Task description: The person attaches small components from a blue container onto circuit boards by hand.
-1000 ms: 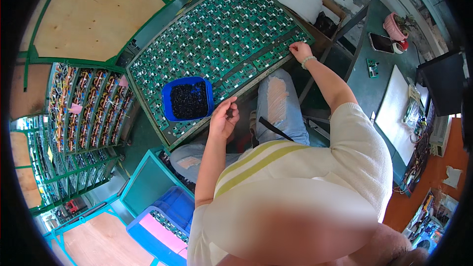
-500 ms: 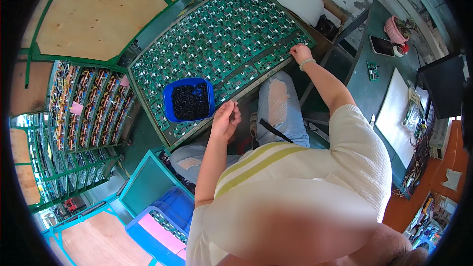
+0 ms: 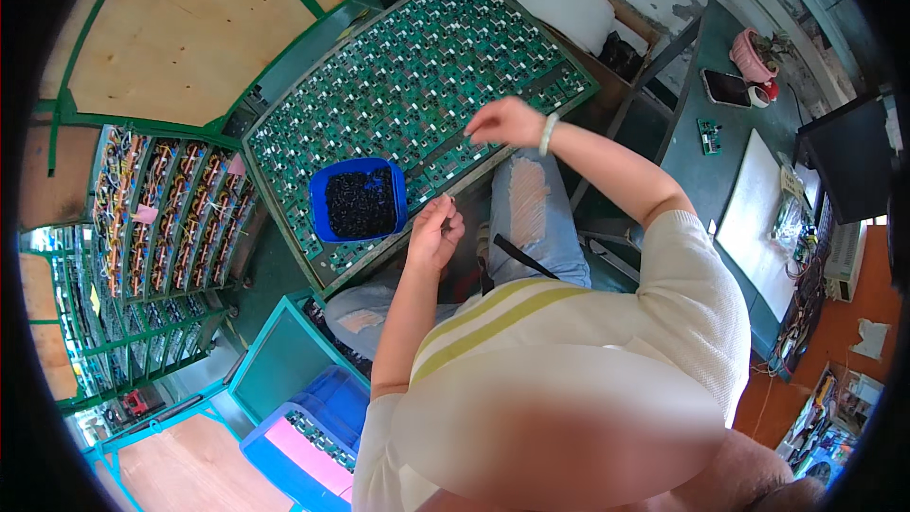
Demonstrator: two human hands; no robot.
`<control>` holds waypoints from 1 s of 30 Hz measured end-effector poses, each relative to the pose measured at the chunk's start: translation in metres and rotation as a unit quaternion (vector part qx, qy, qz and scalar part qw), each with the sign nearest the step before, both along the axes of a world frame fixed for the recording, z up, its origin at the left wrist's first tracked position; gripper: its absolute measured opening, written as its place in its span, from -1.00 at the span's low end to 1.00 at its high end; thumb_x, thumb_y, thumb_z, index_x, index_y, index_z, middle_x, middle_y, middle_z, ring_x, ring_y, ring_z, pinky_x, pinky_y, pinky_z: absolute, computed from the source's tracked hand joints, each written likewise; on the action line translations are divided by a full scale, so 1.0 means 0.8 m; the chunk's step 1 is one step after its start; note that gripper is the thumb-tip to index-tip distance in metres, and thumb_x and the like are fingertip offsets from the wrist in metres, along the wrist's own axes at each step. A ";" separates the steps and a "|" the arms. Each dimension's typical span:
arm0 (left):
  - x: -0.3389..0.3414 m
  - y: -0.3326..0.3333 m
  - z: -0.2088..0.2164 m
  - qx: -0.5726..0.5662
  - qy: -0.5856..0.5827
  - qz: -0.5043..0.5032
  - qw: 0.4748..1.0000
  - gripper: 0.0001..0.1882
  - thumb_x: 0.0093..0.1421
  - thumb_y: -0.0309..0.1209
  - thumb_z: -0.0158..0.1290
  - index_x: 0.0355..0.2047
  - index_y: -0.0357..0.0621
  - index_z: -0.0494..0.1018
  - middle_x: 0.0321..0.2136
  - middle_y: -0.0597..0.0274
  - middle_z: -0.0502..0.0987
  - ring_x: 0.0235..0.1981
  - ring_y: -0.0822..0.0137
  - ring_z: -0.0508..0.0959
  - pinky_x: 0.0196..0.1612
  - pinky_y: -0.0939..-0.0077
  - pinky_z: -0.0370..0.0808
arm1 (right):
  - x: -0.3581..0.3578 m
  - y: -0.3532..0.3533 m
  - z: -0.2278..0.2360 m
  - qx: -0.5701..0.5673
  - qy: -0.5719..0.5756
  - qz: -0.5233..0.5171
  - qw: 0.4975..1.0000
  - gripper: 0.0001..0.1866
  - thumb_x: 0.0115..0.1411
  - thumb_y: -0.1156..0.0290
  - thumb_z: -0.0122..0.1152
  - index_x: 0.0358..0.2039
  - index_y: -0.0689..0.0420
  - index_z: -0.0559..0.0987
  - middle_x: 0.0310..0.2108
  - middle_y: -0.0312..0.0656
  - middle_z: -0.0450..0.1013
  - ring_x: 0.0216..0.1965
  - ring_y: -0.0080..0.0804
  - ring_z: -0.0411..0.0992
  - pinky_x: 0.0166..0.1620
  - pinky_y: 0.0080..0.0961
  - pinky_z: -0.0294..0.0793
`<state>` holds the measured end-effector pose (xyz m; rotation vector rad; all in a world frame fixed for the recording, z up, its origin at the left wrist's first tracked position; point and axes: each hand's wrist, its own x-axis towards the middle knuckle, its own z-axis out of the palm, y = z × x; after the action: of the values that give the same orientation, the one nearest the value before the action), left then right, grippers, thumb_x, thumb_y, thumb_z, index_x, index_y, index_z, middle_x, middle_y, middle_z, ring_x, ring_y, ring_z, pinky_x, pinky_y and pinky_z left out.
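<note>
A wide tray (image 3: 327, 290) of green circuit boards (image 3: 379, 85), set close together in rows, lies tilted across the space before me. On its near left part stands a blue square tub (image 3: 319, 204) holding many small black parts (image 3: 360, 206). My left hand (image 3: 436, 235) is held just right of the tub at the tray's near edge, fingers curled and tips pinched; a tiny dark thing may show there, too small to name. My right hand (image 3: 508, 123), with a pale bracelet at the wrist, hovers over the near boards, fingers stretched leftward and apart, with nothing visible in them.
On the left stands a rack (image 3: 175, 213) packed with wired parts. A blue bin (image 3: 303, 446) sits at lower left. The desk at right bears a phone (image 3: 726, 87), a pink plant pot (image 3: 754, 57), a loose circuit board (image 3: 709, 137), a white sheet (image 3: 758, 228) and a monitor (image 3: 848, 156).
My right hand has left the tray's right end and moved leftward over the boards, toward my left hand. My left hand stays nearly where it was, still pinched.
</note>
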<state>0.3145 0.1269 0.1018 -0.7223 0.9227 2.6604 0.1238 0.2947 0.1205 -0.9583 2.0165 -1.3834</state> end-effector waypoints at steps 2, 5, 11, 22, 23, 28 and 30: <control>-0.003 0.000 -0.003 0.030 0.029 0.009 0.999 -0.83 0.17 -0.27 -0.07 -0.40 -0.10 0.32 -0.61 0.40 0.23 -0.60 0.50 0.22 -0.62 0.71 0.13 | 0.040 -0.024 0.026 -0.026 0.031 0.129 0.991 -0.82 -0.02 0.43 0.21 -0.34 0.12 0.56 -0.46 -0.23 0.43 -0.40 -0.51 0.40 -0.36 -0.58 0.38; -0.009 0.004 0.005 0.072 0.039 0.029 0.996 -0.83 0.13 -0.27 -0.02 -0.47 -0.08 0.34 -0.62 0.42 0.26 -0.62 0.52 0.23 -0.63 0.71 0.14 | 0.072 -0.034 0.038 -0.002 0.014 0.170 0.985 -0.82 0.01 0.42 0.19 -0.33 0.15 0.56 -0.48 -0.25 0.42 -0.44 -0.58 0.38 -0.41 -0.64 0.38; -0.012 0.012 0.004 0.076 0.086 -0.009 0.993 -0.69 0.16 -0.12 -0.11 -0.36 -0.12 0.29 -0.62 0.46 0.19 -0.62 0.58 0.18 -0.60 0.78 0.09 | 0.075 -0.038 0.039 0.014 -0.202 0.137 0.970 -0.85 0.03 0.44 0.16 -0.39 0.23 0.54 -0.50 -0.26 0.46 -0.56 -0.66 0.38 -0.49 -0.73 0.40; -0.003 -0.004 0.011 0.081 0.020 -0.004 0.997 -0.85 0.09 -0.45 -0.06 -0.34 -0.25 0.38 -0.48 0.22 0.42 -0.68 0.55 0.27 -0.69 0.79 0.11 | -0.109 0.101 -0.034 0.062 -0.061 -0.260 0.962 -0.86 -0.05 0.48 0.15 -0.44 0.24 0.56 -0.61 -0.18 0.48 -0.60 -0.51 0.45 -0.50 -0.60 0.48; -0.002 -0.005 0.012 0.068 0.032 -0.007 0.997 -0.85 0.09 -0.47 -0.07 -0.33 -0.26 0.38 -0.48 0.19 0.41 -0.67 0.54 0.27 -0.71 0.80 0.11 | -0.130 0.134 -0.057 0.123 -0.031 -0.310 0.942 -0.84 -0.06 0.41 0.16 -0.50 0.24 0.57 -0.63 -0.18 0.47 -0.64 -0.52 0.43 -0.53 -0.60 0.46; 0.002 -0.004 0.013 0.046 0.027 0.008 0.999 -0.79 -0.01 -0.62 -0.08 -0.29 -0.30 0.37 -0.44 0.16 0.43 -0.62 0.52 0.33 -0.71 0.80 0.14 | -0.151 0.175 -0.108 0.333 0.218 -0.357 0.845 -0.80 -0.11 0.30 0.24 -0.55 0.19 0.56 -0.55 -0.06 0.46 -0.48 -0.21 0.45 -0.36 -0.35 0.43; 0.002 -0.003 0.019 0.024 0.023 0.006 0.999 -0.80 0.02 -0.60 -0.06 -0.29 -0.29 0.37 -0.44 0.17 0.43 -0.61 0.52 0.34 -0.71 0.80 0.15 | -0.154 0.170 -0.117 0.360 0.166 -0.364 0.843 -0.80 -0.14 0.30 0.25 -0.55 0.16 0.56 -0.52 -0.05 0.45 -0.40 -0.10 0.42 -0.28 -0.29 0.39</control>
<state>0.3160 0.1247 0.1171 -0.6607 0.8658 2.7103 0.0003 0.4307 0.0267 -0.0616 3.0156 -0.6047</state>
